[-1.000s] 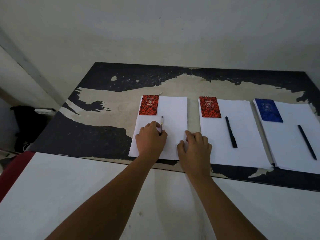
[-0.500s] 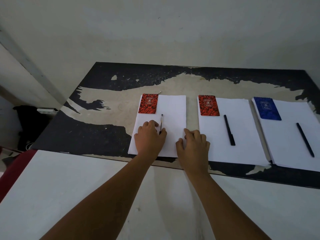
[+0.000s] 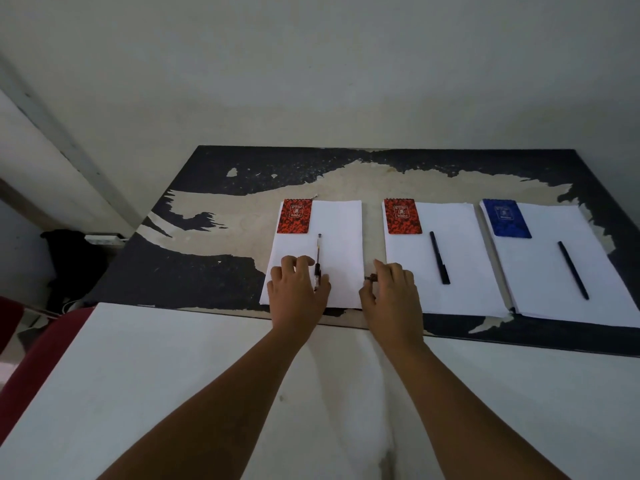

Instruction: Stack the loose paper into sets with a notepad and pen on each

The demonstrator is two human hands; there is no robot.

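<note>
Worn black tabletop [image 3: 194, 271], coating peeled to bare tan through the middle; 3 paper sets in a row on it. Left stack of white paper [image 3: 341, 244]: red notepad [image 3: 294, 216] on its far-left corner, clear-barrelled pen [image 3: 318, 252] lying lengthwise down the sheet. Your left hand [image 3: 298, 289] rests on the near part of this stack, fingers loosely curled beside the pen's lower end; can't tell whether they pinch it or only touch it. Your right hand [image 3: 391, 292] sits at the stack's right edge, in the gap before the middle stack [image 3: 474, 271], fingertips pinching a small dark object [image 3: 370, 278] too small to identify. Middle stack: second red notepad [image 3: 402, 216], black pen [image 3: 439, 258]. Right stack [image 3: 554, 285]: blue notepad [image 3: 506, 218], dark pen [image 3: 573, 270]. White surface [image 3: 173, 375] nearest you.
</note>
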